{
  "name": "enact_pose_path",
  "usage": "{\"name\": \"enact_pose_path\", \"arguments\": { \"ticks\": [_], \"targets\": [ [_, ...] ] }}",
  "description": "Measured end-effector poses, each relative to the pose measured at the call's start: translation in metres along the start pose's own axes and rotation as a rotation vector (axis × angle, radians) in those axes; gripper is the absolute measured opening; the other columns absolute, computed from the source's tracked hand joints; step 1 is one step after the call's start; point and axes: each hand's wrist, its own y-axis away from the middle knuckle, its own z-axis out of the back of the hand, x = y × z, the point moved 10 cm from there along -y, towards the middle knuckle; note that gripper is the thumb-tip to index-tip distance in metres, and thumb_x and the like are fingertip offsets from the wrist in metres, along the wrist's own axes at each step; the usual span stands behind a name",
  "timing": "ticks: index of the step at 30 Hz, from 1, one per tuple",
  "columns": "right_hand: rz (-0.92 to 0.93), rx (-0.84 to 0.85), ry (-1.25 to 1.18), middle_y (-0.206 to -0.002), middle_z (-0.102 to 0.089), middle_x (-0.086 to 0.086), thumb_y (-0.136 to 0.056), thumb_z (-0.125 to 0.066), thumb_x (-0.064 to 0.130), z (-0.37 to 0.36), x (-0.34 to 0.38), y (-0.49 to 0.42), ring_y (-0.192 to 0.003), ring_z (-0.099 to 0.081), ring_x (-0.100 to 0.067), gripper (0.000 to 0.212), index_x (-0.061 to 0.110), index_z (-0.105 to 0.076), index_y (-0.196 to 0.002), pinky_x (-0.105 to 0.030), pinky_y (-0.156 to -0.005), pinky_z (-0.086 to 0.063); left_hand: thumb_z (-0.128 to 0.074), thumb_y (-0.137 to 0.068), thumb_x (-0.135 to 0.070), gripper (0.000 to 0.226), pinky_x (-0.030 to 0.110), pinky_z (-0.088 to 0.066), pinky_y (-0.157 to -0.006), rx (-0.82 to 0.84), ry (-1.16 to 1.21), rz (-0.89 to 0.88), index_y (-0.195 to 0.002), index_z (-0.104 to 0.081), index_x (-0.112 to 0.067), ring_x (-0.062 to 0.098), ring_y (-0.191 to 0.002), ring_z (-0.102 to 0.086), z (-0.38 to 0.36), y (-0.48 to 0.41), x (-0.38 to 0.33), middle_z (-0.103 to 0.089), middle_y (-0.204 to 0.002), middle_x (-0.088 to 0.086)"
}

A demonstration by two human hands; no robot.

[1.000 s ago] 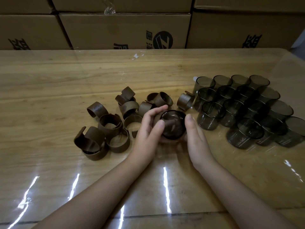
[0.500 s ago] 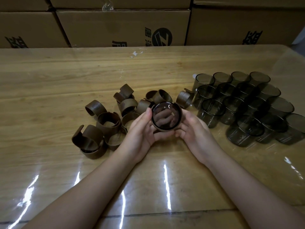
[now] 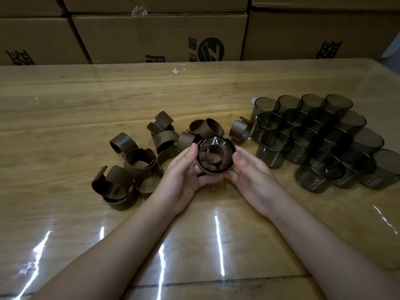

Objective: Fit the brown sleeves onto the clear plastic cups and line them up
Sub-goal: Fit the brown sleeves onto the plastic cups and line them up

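Both hands now cradle the cup [image 3: 215, 155] lifted off the table and tipped mouth-up toward the camera, where a second ago it sat low between them; the left hand [image 3: 184, 169] has shifted from over it to its side, the right hand [image 3: 251, 176] cupping closer.

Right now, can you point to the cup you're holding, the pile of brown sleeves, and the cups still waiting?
held cup [image 3: 214, 155]: head view, its clear inside.
brown sleeves [image 3: 140, 161]: head view, one sleeve's wall.
waiting cups [image 3: 277, 148]: head view, a front cup's wall.
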Motion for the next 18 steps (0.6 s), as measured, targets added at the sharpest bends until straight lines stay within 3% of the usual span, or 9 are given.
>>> {"name": "enact_pose_path", "arguments": {
  "ticks": [7,11,14,18],
  "targets": [
    [-0.077,0.001,-0.166,-0.134,-0.054,-0.022,-0.083,-0.051,0.019,0.005,-0.009,-0.003,-0.12,-0.052,-0.03,0.057,0.001,-0.045,-0.136,-0.035,-0.096,-0.041,-0.055,-0.085,-0.043,0.067,0.047,-0.053,-0.091,0.021,-0.012,0.013,-0.134,-0.048,0.001,0.041,-0.121,-0.055,-0.002,0.0,0.001,-0.056,-0.13,0.026],
    [-0.092,0.038,-0.259,-0.126,-0.06,-0.015,-0.081,-0.058,0.022,0.0,-0.01,-0.003,-0.112,-0.058,-0.022,0.055,0.006,-0.049,-0.132,-0.027,-0.09,-0.047,-0.057,-0.082,-0.041,0.067,0.046,-0.054,-0.088,0.026,0.039,0.042,-0.133,-0.048,0.001,0.042,-0.122,-0.053,-0.005,0.001,0.002,-0.054,-0.132,0.027],
    [-0.095,0.08,-0.341,-0.119,-0.064,-0.01,-0.06,-0.087,0.032,-0.006,-0.008,-0.003,-0.108,-0.061,-0.019,0.078,0.009,-0.053,-0.126,-0.025,-0.089,-0.049,-0.057,-0.082,-0.04,0.065,0.045,-0.055,-0.084,0.042,0.091,0.06,-0.132,-0.049,0.0,0.041,-0.12,-0.055,-0.007,0.002,0.004,-0.053,-0.134,0.028],
    [-0.073,0.094,-0.337,-0.118,-0.065,-0.008,-0.049,-0.094,0.035,-0.009,-0.004,-0.004,-0.109,-0.061,-0.019,0.09,0.01,-0.053,-0.126,-0.026,-0.091,-0.049,-0.054,-0.086,-0.038,0.062,0.046,-0.054,-0.086,0.074,0.11,0.055,-0.133,-0.048,0.0,0.04,-0.119,-0.056,-0.009,0.001,0.004,-0.05,-0.136,0.029]
  ]
}}
